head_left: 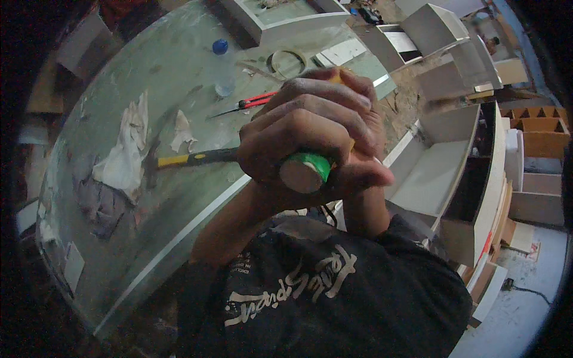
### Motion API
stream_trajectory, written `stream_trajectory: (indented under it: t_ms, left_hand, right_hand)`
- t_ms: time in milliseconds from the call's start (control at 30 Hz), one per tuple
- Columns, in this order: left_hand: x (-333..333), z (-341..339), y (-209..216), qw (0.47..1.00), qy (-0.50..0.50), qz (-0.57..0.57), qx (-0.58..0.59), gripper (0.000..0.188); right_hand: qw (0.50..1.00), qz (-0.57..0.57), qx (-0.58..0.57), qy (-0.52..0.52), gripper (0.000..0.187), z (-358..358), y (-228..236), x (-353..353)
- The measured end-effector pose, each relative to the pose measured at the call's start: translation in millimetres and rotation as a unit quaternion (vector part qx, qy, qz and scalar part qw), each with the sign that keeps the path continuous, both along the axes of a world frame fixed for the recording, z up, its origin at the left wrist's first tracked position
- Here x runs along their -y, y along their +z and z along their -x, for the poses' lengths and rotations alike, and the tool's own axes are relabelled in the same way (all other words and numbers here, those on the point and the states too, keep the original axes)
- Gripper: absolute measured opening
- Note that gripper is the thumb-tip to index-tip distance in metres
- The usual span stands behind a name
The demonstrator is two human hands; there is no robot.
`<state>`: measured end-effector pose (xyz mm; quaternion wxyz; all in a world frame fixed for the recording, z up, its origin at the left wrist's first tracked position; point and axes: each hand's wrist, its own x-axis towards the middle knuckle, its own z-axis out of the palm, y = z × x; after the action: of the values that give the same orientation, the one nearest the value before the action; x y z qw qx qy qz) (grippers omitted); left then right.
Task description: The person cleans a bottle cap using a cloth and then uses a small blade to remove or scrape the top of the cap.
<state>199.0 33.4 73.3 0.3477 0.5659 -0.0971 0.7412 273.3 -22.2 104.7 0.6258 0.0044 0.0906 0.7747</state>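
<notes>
Both my hands are closed together in front of my chest. My left hand (301, 125) wraps its fingers round a thing with a pale, round, flat end (301, 175) and a green band; its kind is hidden. My right hand (364, 167) presses against the same thing from the right, thumb stretched along it, with bits of yellow between the fingers. A yellow-and-black tool handle (197, 158) sticks out to the left from behind my left hand; whether I hold it or it lies on the table cannot be told. Beyond my hands lies a red utility knife (253, 102).
The green-topped table (161, 215) carries a white crumpled rag (126, 158), a dark cloth (102, 200), a clear bottle with a blue cap (220, 46), a tape ring (288, 61) and a pale frame (298, 25). White open cabinet boxes (433, 173) stand at the right.
</notes>
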Motion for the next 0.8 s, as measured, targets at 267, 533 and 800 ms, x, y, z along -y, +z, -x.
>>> stream_trajectory:
  t_ms: [267,533,800]
  left_hand:
    - [-8,25,3,0.996,0.025,-0.058,-0.064,0.025]
    - [-6,68,20,0.967,0.034,-0.138,-0.210,0.018]
    - [-5,91,10,0.917,-0.065,-0.151,-0.364,0.020]
  right_hand:
    - [0.998,-0.007,0.058,0.011,0.024,7,-28,-11]
    - [0.960,0.091,0.262,0.025,0.027,30,-62,-28]
    - [0.876,0.110,0.469,0.009,0.028,53,-48,-11]
